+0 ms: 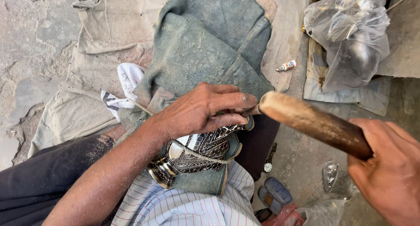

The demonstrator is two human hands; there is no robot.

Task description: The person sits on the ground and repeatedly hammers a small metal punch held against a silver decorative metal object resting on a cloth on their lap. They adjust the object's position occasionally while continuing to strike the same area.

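Engraved silver metal vessel (199, 154), wrapped in grey-green cloth (205, 51), is partly hidden by the left hand (203, 108), fingers pinching a thin tool (250, 111); right hand (389, 169) fingers are closed around a brown wooden mallet (313, 123). Nearby: clear plastic bag (350, 33), wristwatch (269, 161).

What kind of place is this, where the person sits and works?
Probably an informal craft spot on the ground, perhaps outdoors. The person works an engraved metal vessel on a dusty cloth across the lap, holding a wooden-handled tool, with worn concrete floor around.

Dusty floor (30, 38), beige cloths (109, 25), wristwatch (269, 164)
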